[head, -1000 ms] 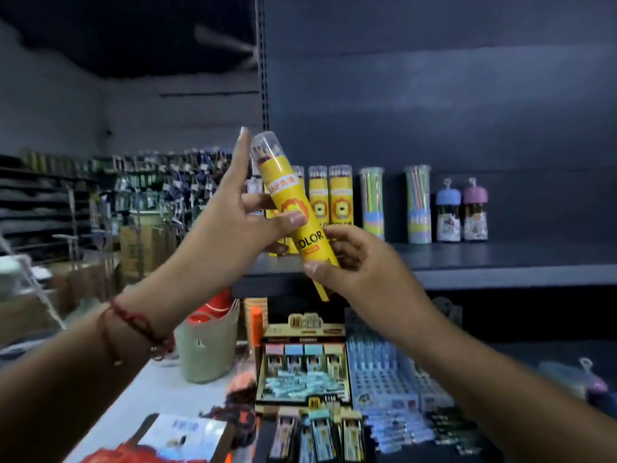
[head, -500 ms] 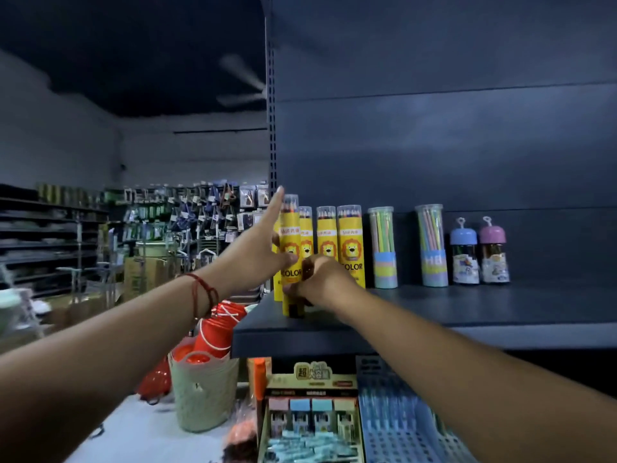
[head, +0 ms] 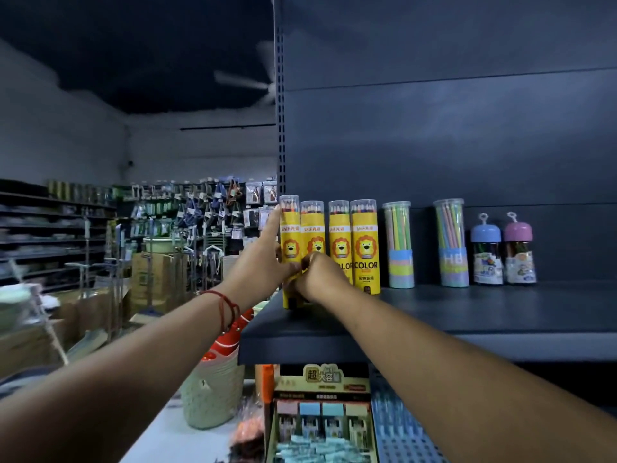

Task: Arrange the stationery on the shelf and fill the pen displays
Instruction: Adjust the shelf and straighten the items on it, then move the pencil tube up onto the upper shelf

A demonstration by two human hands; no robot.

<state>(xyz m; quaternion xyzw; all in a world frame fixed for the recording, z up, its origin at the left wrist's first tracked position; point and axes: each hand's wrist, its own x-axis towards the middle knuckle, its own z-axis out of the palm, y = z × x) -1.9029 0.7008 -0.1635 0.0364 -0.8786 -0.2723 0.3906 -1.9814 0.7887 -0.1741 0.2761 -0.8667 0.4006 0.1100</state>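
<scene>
— Shelving first: what is filling the right half of the frame?

— Dark shelf unit [head: 467, 315], its board running across the middle right. Standing on it in a row are yellow lion tubes of coloured pencils, then two clear pastel pencil tubes [head: 399, 245], then a blue-capped and a pink-capped bottle [head: 502, 250] furthest right.

— And below the board?

— A beige basket [head: 215, 392] is sitting at lower centre-left, with a pen display box [head: 322, 416] just right of it and a pale blue tray [head: 400, 429] beside that.

— Where is the tube being placed?

— The leftmost yellow tube [head: 289, 242] is standing upright at the board's left front corner, touching the next yellow tube [head: 312, 228].

— What are the hands doing?

— The left hand [head: 258, 269] is reaching in from the left, fingers stretched straight, forefinger lying up along the tube's left side, thumb pressing its front. The right hand [head: 319, 279] is curling its fingers around the tube's lower part, covering the label there.

— Anything on the wrists?

— A red thread bracelet [head: 225, 307] is circling the left one.
</scene>
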